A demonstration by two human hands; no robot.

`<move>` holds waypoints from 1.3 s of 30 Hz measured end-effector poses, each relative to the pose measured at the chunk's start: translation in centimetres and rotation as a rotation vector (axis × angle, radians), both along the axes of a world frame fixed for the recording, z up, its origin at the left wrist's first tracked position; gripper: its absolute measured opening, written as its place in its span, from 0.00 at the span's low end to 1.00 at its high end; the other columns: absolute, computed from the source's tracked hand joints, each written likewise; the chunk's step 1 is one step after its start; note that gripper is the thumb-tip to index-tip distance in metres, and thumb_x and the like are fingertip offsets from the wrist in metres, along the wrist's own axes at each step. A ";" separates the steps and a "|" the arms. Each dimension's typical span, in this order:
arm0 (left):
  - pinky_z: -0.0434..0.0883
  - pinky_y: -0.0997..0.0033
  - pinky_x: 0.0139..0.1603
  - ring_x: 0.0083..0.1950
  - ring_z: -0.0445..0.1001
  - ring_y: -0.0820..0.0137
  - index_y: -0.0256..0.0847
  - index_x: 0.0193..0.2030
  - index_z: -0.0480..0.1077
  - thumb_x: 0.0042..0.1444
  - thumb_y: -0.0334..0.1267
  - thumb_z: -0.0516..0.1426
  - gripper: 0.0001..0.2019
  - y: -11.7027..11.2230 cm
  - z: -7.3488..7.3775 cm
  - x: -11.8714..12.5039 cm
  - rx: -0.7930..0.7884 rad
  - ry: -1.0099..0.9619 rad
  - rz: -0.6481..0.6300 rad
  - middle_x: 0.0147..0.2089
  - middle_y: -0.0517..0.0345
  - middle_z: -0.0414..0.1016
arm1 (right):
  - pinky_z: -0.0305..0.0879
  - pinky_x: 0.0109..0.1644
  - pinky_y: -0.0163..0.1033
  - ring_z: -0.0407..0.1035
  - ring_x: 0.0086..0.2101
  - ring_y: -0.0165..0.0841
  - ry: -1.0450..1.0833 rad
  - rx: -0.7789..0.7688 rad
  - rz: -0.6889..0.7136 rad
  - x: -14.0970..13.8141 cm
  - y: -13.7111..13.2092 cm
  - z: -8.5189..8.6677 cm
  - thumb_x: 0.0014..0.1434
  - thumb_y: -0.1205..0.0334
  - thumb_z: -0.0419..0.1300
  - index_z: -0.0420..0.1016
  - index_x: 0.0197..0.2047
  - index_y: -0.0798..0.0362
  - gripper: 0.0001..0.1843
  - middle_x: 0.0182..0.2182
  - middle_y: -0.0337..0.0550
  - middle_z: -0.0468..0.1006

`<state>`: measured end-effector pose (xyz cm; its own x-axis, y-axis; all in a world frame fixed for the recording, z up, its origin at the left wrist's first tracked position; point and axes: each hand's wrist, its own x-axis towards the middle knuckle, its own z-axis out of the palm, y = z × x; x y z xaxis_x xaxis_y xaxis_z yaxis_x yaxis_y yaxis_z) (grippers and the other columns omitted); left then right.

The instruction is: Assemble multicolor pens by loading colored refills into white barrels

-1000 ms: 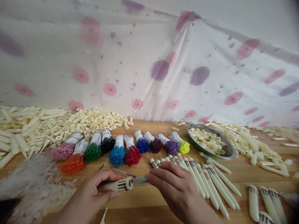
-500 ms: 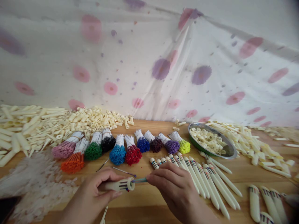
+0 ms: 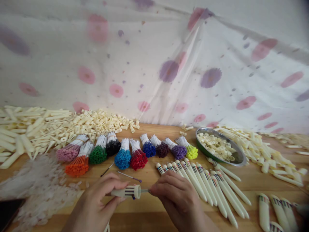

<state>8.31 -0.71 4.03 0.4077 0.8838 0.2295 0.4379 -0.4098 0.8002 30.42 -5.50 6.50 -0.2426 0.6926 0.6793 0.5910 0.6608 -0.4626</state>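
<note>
My left hand [image 3: 101, 196] is closed around a cream pen barrel [image 3: 126, 192] with coloured stripes, held level over the wooden table [image 3: 149, 209]. My right hand [image 3: 176, 196] pinches a thin refill [image 3: 144, 190] at the barrel's open end; only a short piece of it shows. A row of finished pens [image 3: 205, 183] lies just right of my right hand. Bundles of coloured refills [image 3: 125, 153] stand in a line behind my hands.
Loose refills [image 3: 129, 176] lie on the table near my left hand. Heaps of cream plastic parts [image 3: 48, 125] fill the back left and right. A metal bowl [image 3: 238, 159] holds small cream pieces. White bits [image 3: 36, 187] cover the left. A spotted cloth [image 3: 154, 64] hangs behind.
The refill has gone further into the barrel, with much less of it showing between my hands. My right hand has moved closer to the barrel's end.
</note>
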 end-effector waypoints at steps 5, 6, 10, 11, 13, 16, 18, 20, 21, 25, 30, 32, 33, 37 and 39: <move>0.72 0.81 0.37 0.37 0.78 0.71 0.50 0.34 0.75 0.45 0.27 0.57 0.13 0.0 0.1 0.0 0.018 0.051 -0.008 0.35 0.65 0.78 | 0.67 0.31 0.35 0.67 0.27 0.31 -0.072 0.118 0.014 0.0 0.0 -0.6 0.59 0.76 0.53 0.73 0.38 0.58 0.09 0.27 0.44 0.78; 0.72 0.81 0.36 0.37 0.78 0.70 0.49 0.33 0.74 0.45 0.27 0.56 0.12 -0.1 0.0 0.2 0.023 0.051 -0.009 0.34 0.65 0.77 | 0.68 0.32 0.35 0.67 0.27 0.31 -0.072 0.129 0.020 0.0 0.0 -0.6 0.59 0.76 0.53 0.73 0.38 0.58 0.09 0.27 0.44 0.78; 0.70 0.75 0.35 0.34 0.76 0.68 0.46 0.27 0.67 0.42 0.26 0.53 0.10 -0.4 -0.2 0.9 -0.012 0.010 0.077 0.29 0.65 0.75 | 0.69 0.31 0.34 0.68 0.28 0.30 -0.078 0.146 0.061 0.0 -0.2 -0.2 0.60 0.75 0.53 0.73 0.39 0.60 0.08 0.27 0.45 0.77; 0.69 0.74 0.36 0.34 0.75 0.68 0.46 0.27 0.66 0.42 0.25 0.52 0.10 -0.4 -0.2 1.0 -0.037 0.001 0.102 0.29 0.65 0.74 | 0.69 0.30 0.34 0.68 0.28 0.31 -0.092 0.155 0.069 0.0 -0.3 0.0 0.60 0.75 0.53 0.73 0.39 0.60 0.08 0.27 0.46 0.78; 0.68 0.73 0.35 0.33 0.74 0.67 0.46 0.27 0.66 0.40 0.25 0.52 0.10 -0.4 -0.1 1.1 -0.100 0.001 0.083 0.28 0.65 0.73 | 0.69 0.29 0.34 0.69 0.29 0.31 -0.135 0.155 0.065 0.2 -0.6 0.4 0.60 0.74 0.54 0.74 0.40 0.61 0.08 0.29 0.46 0.79; 0.67 0.73 0.34 0.32 0.72 0.68 0.45 0.26 0.66 0.39 0.26 0.53 0.09 -0.2 0.2 1.2 -0.200 -0.014 0.022 0.27 0.65 0.71 | 0.69 0.29 0.34 0.69 0.29 0.31 -0.187 0.173 0.030 0.3 -1.1 1.0 0.60 0.73 0.55 0.74 0.41 0.61 0.08 0.30 0.46 0.79; 0.66 0.72 0.34 0.32 0.71 0.68 0.44 0.26 0.67 0.39 0.27 0.54 0.07 -0.2 0.4 1.4 -0.264 -0.052 0.026 0.26 0.64 0.71 | 0.69 0.29 0.34 0.70 0.30 0.31 -0.210 0.184 0.010 0.3 -1.3 1.2 0.60 0.73 0.55 0.74 0.41 0.61 0.08 0.30 0.46 0.80; 0.66 0.72 0.35 0.32 0.71 0.68 0.44 0.25 0.67 0.39 0.28 0.54 0.07 -0.2 0.5 1.6 -0.307 -0.100 0.042 0.26 0.64 0.70 | 0.70 0.30 0.34 0.70 0.30 0.31 -0.226 0.180 -0.003 0.3 -1.3 1.4 0.61 0.72 0.55 0.75 0.40 0.61 0.08 0.30 0.45 0.80; 0.65 0.72 0.35 0.32 0.71 0.68 0.44 0.25 0.66 0.39 0.28 0.54 0.06 -0.2 0.5 1.6 -0.320 -0.114 0.036 0.26 0.64 0.70 | 0.70 0.30 0.34 0.71 0.30 0.31 -0.231 0.174 -0.005 0.4 -1.4 1.5 0.61 0.72 0.54 0.75 0.40 0.60 0.08 0.30 0.45 0.80; 0.64 0.71 0.35 0.32 0.70 0.68 0.44 0.24 0.65 0.39 0.28 0.54 0.06 -0.1 0.6 1.6 -0.343 -0.114 0.009 0.26 0.65 0.70 | 0.70 0.32 0.34 0.71 0.31 0.31 -0.240 0.123 -0.001 0.6 -1.5 1.9 0.61 0.72 0.55 0.75 0.41 0.60 0.08 0.31 0.46 0.80; 0.64 0.71 0.36 0.33 0.69 0.67 0.43 0.25 0.67 0.39 0.29 0.55 0.05 0.2 0.7 1.3 -0.367 -0.094 0.020 0.26 0.63 0.70 | 0.70 0.32 0.34 0.71 0.30 0.32 -0.231 0.132 0.009 1.0 -1.5 1.9 0.61 0.71 0.55 0.74 0.42 0.60 0.08 0.31 0.46 0.80; 0.64 0.71 0.36 0.33 0.69 0.67 0.43 0.25 0.67 0.40 0.29 0.55 0.05 0.2 0.7 1.3 -0.356 -0.098 0.016 0.27 0.63 0.70 | 0.70 0.31 0.34 0.70 0.30 0.32 -0.223 0.128 0.013 1.0 -1.5 1.9 0.60 0.72 0.56 0.74 0.42 0.60 0.08 0.31 0.46 0.80; 0.64 0.71 0.36 0.33 0.69 0.67 0.43 0.26 0.67 0.40 0.29 0.55 0.06 0.2 0.8 1.3 -0.355 -0.099 0.012 0.27 0.63 0.70 | 0.70 0.31 0.34 0.70 0.30 0.32 -0.222 0.126 0.012 0.9 -1.5 2.0 0.60 0.72 0.56 0.74 0.42 0.60 0.08 0.31 0.46 0.80; 0.65 0.71 0.35 0.32 0.70 0.68 0.43 0.25 0.66 0.39 0.28 0.55 0.06 0.1 0.9 1.4 -0.376 -0.091 -0.007 0.26 0.64 0.71 | 0.71 0.31 0.33 0.71 0.30 0.31 -0.232 0.121 0.005 0.6 -1.5 2.1 0.60 0.71 0.56 0.75 0.41 0.60 0.08 0.31 0.46 0.80; 0.65 0.72 0.35 0.32 0.70 0.68 0.44 0.25 0.65 0.38 0.28 0.54 0.06 0.1 1.1 1.4 -0.363 -0.111 0.014 0.26 0.65 0.71 | 0.71 0.31 0.33 0.71 0.30 0.31 -0.239 0.132 0.005 0.6 -1.5 2.1 0.60 0.72 0.56 0.75 0.41 0.61 0.08 0.31 0.46 0.80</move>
